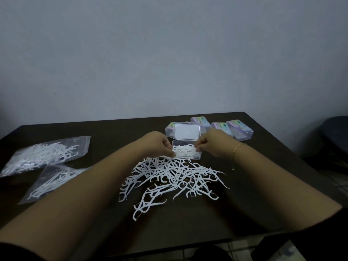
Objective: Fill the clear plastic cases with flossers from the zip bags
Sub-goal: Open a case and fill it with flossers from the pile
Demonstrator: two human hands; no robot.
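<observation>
An open clear plastic case (197, 157) sits mid-table, its lid (186, 130) standing up behind it, with several white flossers (185, 150) inside. My left hand (159, 144) is at the case's left side, fingers curled and pinching flossers at its edge. My right hand (211, 143) is at the case's right side, fingers curled on the flossers inside. A loose pile of white flossers (173, 178) is spread on the table in front of the case. Two zip bags of flossers (45, 154) (54, 180) lie at the left.
Several closed clear cases with coloured labels (239, 129) stand behind and to the right of the open one. The dark table (263, 185) ends at a grey wall at the back. A dark chair (335, 140) is at the far right.
</observation>
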